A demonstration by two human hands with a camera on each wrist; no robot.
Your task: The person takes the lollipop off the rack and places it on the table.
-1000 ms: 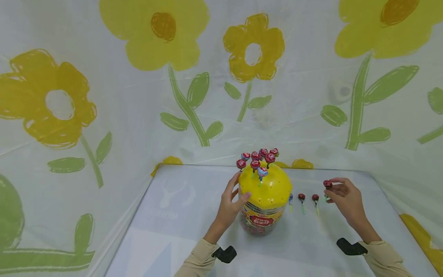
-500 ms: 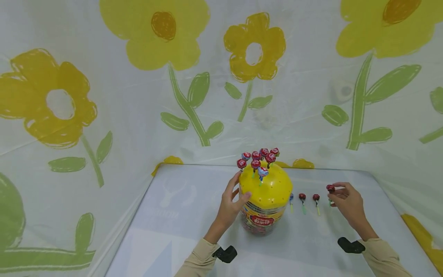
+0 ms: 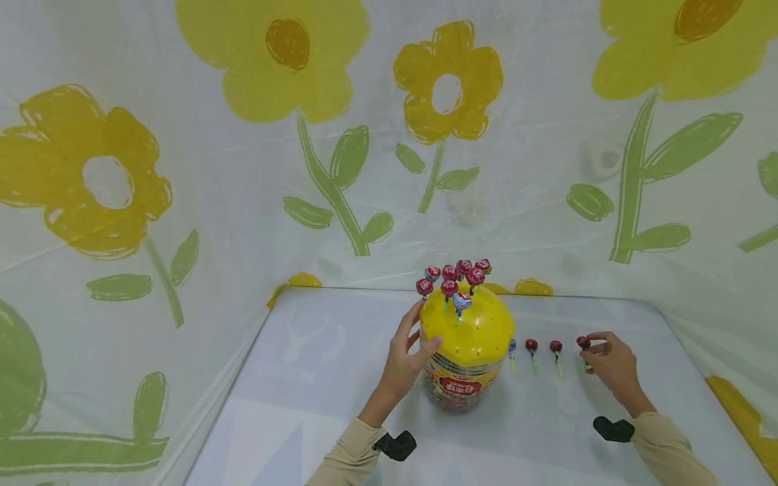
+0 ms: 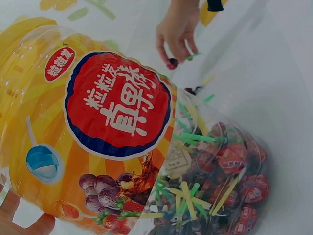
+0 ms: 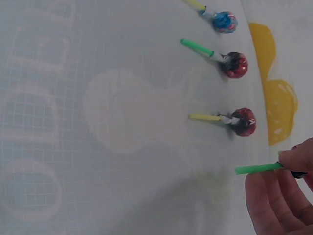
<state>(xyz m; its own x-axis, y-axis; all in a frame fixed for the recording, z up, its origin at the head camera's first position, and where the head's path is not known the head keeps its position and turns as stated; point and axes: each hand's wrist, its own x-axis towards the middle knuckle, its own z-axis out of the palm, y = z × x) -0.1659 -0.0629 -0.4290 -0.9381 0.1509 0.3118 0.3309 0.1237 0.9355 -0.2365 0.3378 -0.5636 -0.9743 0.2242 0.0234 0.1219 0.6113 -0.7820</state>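
My left hand (image 3: 401,361) grips the side of a large candy jar (image 3: 458,388), thumb on its yellow lid (image 3: 483,331) and fingers round the far side. Lollipops pack the clear lower part of the jar (image 4: 220,181) in the left wrist view. Several wrapped lollipops (image 3: 449,288) stand upright in the lid's holes. At the right, my right hand (image 3: 614,368) pinches a dark red lollipop (image 3: 583,341) near its head, low over the table. Its green stick (image 5: 257,169) points away from the fingers in the right wrist view.
Beside the jar a row of lollipops lies on the white table (image 3: 340,378): a blue one (image 5: 225,22), a red one with a green stick (image 5: 235,65) and a red one with a yellow stick (image 5: 243,122). A flower-printed curtain (image 3: 516,202) rises behind.
My right hand has come down and slightly right toward the table with the lollipop, level with the row. The left hand and jar keep their place.
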